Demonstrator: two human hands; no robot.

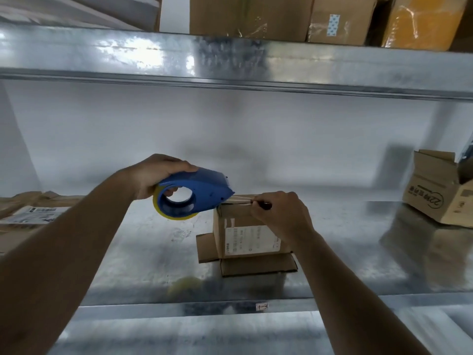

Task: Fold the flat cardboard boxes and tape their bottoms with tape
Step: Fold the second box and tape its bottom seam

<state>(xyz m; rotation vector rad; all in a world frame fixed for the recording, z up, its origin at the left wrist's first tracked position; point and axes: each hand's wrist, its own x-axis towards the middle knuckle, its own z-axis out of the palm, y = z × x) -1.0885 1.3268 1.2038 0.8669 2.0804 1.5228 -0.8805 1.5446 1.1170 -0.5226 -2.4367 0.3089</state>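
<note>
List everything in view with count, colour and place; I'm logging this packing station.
box: one, brown, mid shelf, flaps splayed below
dispenser: one, blue, yellowish roll, left of box top
tape: one strip, pale, from dispenser to right fingers
flat cardboard: a pile, brown, far left
open box: one, brown, far right
upper boxes: several, brown and yellow, top shelf
shelf: metal, silver
left hand: grips dispenser
right hand: pinches tape

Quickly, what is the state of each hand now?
Left hand: grip closed around the blue plastic tape dispenser.
Right hand: pinches the clear tape strip above the small brown cardboard box.
</note>
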